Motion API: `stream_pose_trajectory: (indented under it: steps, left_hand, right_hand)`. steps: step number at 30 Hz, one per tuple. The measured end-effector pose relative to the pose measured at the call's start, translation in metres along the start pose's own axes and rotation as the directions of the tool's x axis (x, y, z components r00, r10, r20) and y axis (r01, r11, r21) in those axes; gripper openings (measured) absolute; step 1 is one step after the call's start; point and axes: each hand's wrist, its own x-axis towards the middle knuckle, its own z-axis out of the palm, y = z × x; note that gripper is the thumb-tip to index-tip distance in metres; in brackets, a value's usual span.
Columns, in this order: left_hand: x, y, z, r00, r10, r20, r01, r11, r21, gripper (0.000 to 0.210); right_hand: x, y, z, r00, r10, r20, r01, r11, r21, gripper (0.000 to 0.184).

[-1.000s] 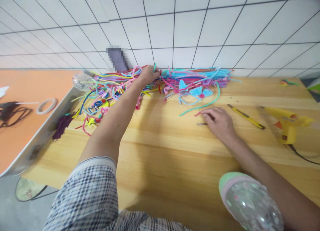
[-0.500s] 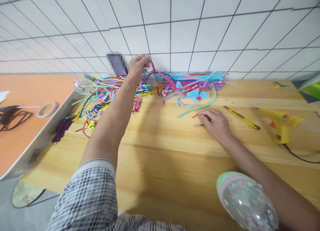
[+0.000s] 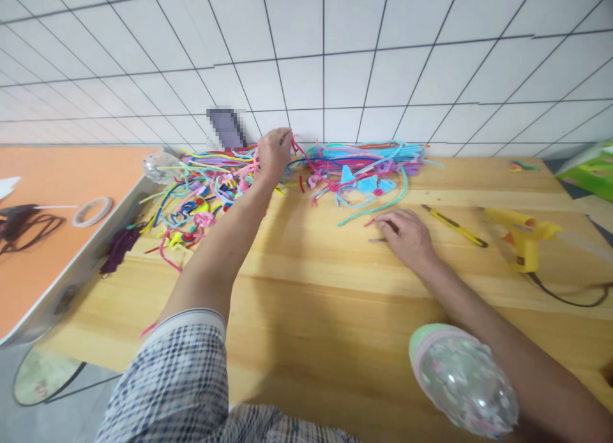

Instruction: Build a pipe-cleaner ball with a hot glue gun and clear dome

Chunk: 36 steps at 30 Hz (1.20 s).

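Observation:
My left hand (image 3: 275, 154) reaches to the back of the table, its fingers pinched on a pinkish-red pipe cleaner (image 3: 301, 154). This strand hangs from the fingertips towards the colourful pipe cleaners (image 3: 397, 150) along the wall. Under and left of that forearm lies a tangle of pipe cleaners (image 3: 191, 186) in many colours. My right hand (image 3: 407, 235) rests on the wood, closed, with a short pink pipe cleaner piece (image 3: 370, 223) sticking out at its fingertips. A thin dark object (image 3: 378, 240) pokes out beneath this hand; most of it is hidden.
Right of my right hand lie a yellow utility knife (image 3: 454, 226) and a yellow glue gun (image 3: 527, 239) with a cord. A clear plastic bottle (image 3: 467, 376) is near my right forearm. A tape roll (image 3: 92, 212) sits on the orange surface (image 3: 110, 168) at left.
My left hand has come down and slightly right, and the strand at its fingers now stretches towards the pile. A pink strand shows beside my left sleeve. My right hand stays closed in place.

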Motion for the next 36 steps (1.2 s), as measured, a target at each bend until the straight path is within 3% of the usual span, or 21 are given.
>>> stream_pose_trajectory:
  steps: [2, 7, 9, 13, 17, 22, 26, 28, 31, 34, 36]
  left_hand:
    - [0.002, 0.001, -0.003, 0.998, -0.041, -0.036, 0.038, 0.996, -0.083, 0.046]
    - [0.019, 0.002, -0.016, 0.962, -0.27, -0.048, 0.241, 0.916, -0.321, 0.098]
    - [0.019, 0.005, -0.019, 0.953, -0.304, 0.004, 0.282, 0.88, -0.383, 0.096]
    - [0.0, 0.023, -0.017, 0.958, -0.264, 0.114, 0.285, 0.815, -0.504, 0.06]
    - [-0.049, 0.071, -0.01, 0.968, -0.102, 0.229, 0.228, 0.738, -0.635, 0.038]
    - [-0.16, 0.16, -0.02, 0.95, 0.174, 0.26, 0.08, 0.669, -0.739, 0.012]
    - [-0.259, 0.21, -0.032, 0.865, 0.319, 0.388, 0.134, 0.598, -0.79, 0.011]
    - [-0.294, 0.218, -0.028, 0.82, 0.423, 0.385, 0.095, 0.564, -0.821, 0.01]
    - [-0.321, 0.216, -0.014, 0.736, 0.59, 0.332, -0.034, 0.522, -0.852, 0.013]
    - [-0.325, 0.203, -0.008, 0.712, 0.644, 0.28, -0.115, 0.501, -0.858, 0.019]
    - [-0.324, 0.192, -0.012, 0.718, 0.649, 0.25, -0.149, 0.495, -0.856, 0.021]
  right_hand:
    - [0.0, 0.0, 0.0, 1.0, -0.003, -0.005, 0.003, 1.0, 0.0, 0.024]
    - [0.001, -0.001, 0.001, 1.0, -0.019, -0.003, 0.019, 1.0, 0.005, 0.025]
    - [0.002, 0.0, 0.0, 1.0, -0.022, -0.005, 0.022, 1.0, 0.009, 0.025]
    - [0.003, -0.002, -0.002, 1.0, 0.018, 0.02, -0.018, 1.0, 0.015, 0.026]
    - [0.008, -0.006, -0.001, 0.991, 0.131, 0.04, -0.13, 0.991, -0.012, 0.025]
    - [0.017, -0.005, 0.006, 0.972, 0.223, 0.07, -0.219, 0.974, -0.051, 0.018]
    - [0.022, -0.011, 0.002, 0.948, 0.295, 0.116, -0.296, 0.955, -0.01, 0.011]
    - [0.025, -0.016, -0.003, 0.937, 0.329, 0.118, -0.331, 0.944, -0.007, 0.009]
    - [0.03, -0.018, -0.016, 0.918, 0.385, 0.1, -0.389, 0.921, 0.021, 0.011]
    - [0.025, -0.024, -0.041, 0.916, 0.395, 0.073, -0.4, 0.912, 0.095, 0.013]
    - [0.008, -0.036, -0.066, 0.915, 0.396, 0.077, -0.402, 0.878, 0.261, 0.013]
